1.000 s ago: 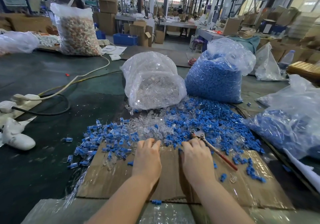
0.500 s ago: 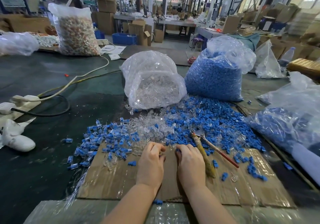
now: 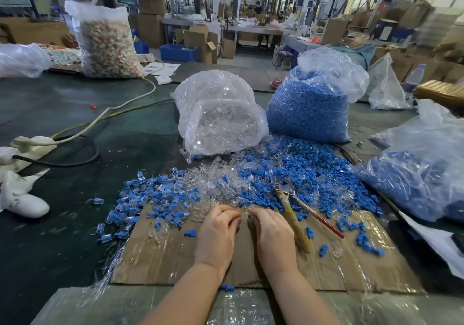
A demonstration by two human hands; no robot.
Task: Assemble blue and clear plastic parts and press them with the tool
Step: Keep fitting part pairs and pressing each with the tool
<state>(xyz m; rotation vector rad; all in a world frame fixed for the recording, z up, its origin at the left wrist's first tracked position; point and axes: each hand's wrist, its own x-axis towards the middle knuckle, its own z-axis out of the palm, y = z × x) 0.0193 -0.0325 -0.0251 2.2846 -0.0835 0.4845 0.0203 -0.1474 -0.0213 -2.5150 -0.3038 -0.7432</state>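
Observation:
My left hand and my right hand meet fingertip to fingertip over the cardboard sheet. The left fingers are curled and pinch a small clear part. The right fingers pinch a small blue part, mostly hidden. Just beyond lie loose clear parts and a wide pile of blue parts. Joined blue-and-clear pieces are spread to the left. The pressing tool, pliers with one tape-wrapped and one red handle, lies on the cardboard beside my right hand, untouched.
A bag of clear parts and a bag of blue parts stand behind the piles. Another blue-filled bag lies at the right. Cables and a white object lie on the dark table at the left.
Both hands drew back from the pile's edge and came together, fingers curling onto small parts. The right hand came off the tool, which now lies free to its right.

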